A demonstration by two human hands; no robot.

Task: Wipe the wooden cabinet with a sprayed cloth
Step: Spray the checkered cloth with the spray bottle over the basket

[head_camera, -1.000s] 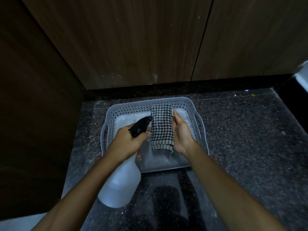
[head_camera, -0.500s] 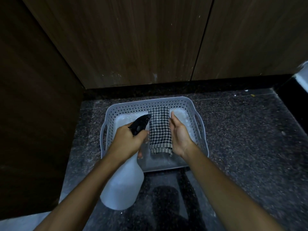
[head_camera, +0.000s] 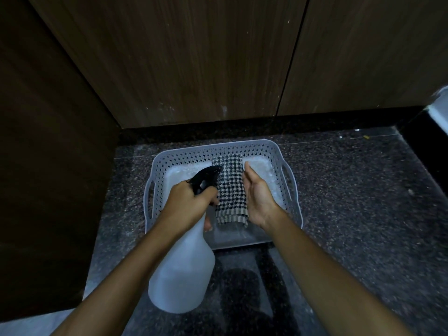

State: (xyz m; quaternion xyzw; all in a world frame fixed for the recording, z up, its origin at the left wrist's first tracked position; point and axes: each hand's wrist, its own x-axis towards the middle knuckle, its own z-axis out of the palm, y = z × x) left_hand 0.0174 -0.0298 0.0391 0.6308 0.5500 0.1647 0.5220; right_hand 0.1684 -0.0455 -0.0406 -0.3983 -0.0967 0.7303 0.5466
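Observation:
A folded black-and-white checked cloth hangs over a grey perforated basket on the floor. My right hand holds the cloth from its right side, palm against it, fingers straight. My left hand grips the neck of a white spray bottle. The bottle's black nozzle points at the cloth from the left, almost touching it. The wooden cabinet stands right behind the basket, with pale specks near its lower edge.
The basket sits on a dark speckled stone floor. A dark wooden panel walls off the left side. A black plinth runs under the cabinet doors. A white object shows at the right edge.
Both hands, the bottle and the cloth have shifted slightly toward me and to the left. The grips are unchanged.

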